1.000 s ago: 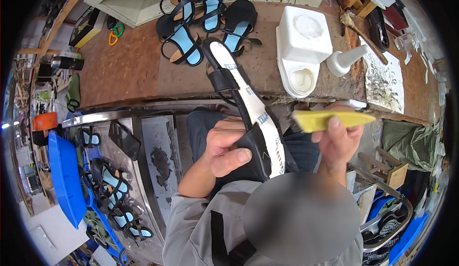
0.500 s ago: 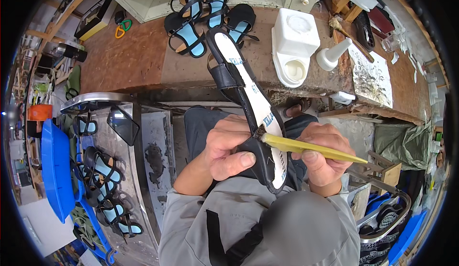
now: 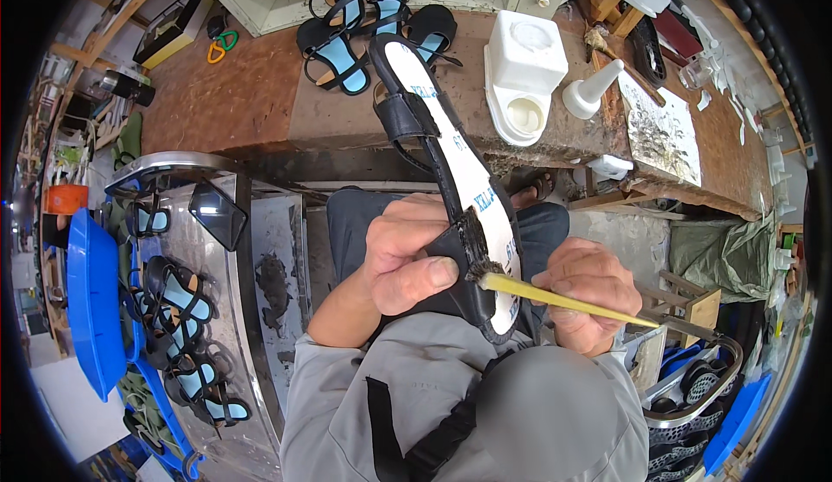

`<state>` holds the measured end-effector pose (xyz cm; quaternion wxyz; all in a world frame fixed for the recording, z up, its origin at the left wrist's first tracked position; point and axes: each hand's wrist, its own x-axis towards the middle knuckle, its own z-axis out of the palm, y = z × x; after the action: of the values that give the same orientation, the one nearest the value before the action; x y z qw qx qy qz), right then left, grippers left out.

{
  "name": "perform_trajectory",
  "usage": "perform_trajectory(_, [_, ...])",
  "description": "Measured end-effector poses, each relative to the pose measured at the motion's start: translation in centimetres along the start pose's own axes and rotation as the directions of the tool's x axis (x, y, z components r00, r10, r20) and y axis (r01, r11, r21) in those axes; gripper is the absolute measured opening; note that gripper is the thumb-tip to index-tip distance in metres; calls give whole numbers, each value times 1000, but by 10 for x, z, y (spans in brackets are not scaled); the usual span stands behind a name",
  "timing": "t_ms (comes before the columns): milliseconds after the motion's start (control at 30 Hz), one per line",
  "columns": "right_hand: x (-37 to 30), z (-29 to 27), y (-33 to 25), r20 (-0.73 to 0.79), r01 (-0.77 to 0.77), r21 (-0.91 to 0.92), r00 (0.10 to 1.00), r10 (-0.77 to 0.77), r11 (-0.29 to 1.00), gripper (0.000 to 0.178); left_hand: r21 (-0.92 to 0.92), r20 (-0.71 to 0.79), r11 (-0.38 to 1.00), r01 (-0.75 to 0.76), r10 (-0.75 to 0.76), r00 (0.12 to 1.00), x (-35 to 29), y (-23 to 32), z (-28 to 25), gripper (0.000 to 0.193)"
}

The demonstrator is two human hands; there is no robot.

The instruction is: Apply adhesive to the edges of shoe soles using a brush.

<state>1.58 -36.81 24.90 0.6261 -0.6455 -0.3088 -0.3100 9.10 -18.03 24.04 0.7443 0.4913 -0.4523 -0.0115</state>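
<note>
My left hand (image 3: pixel 407 252) is closed on the black edge of a sandal (image 3: pixel 464 163), held bottom up so its white underside with blue print faces me. Between my right hand's (image 3: pixel 591 289) fingers and thumb is a brush (image 3: pixel 555 297) with a flat yellow handle. Its dark bristles touch the black border of the sandal, a little below my left thumb. A dark, wet-looking streak runs along that border above the bristles. Black straps wrap over the sandal's upper part.
On the brown workbench (image 3: pixel 234 118) lie several black sandals (image 3: pixel 336 53) with blue insoles, a white dispenser (image 3: pixel 524 66), a white nozzle bottle (image 3: pixel 594 89) and a stained sheet (image 3: pixel 659 131). To the left, a metal-edged stand (image 3: pixel 217 265) holds more sandals and a phone (image 3: pixel 217 213), beside a blue tray (image 3: pixel 95 304).
The brush has slid down along the sandal's edge, leaving a dark streak behind it. My right hand moved slightly lower with it; my left hand keeps its grip.
</note>
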Motion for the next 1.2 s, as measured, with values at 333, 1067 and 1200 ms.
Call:
perform_trajectory(333, [-14,-6,-5,96,139,-8,986,-138,990,23,-28,-87,997,78,-80,993,-6,2,5,25])
perform_trajectory(1067, [26,-15,4,176,101,80,978,-113,992,14,-13,70,997,-80,81,994,0,6,6,28])
perform_trajectory(1200, [10,-15,2,162,89,241,978,-131,966,14,-21,41,996,-88,89,995,2,2,5,27])
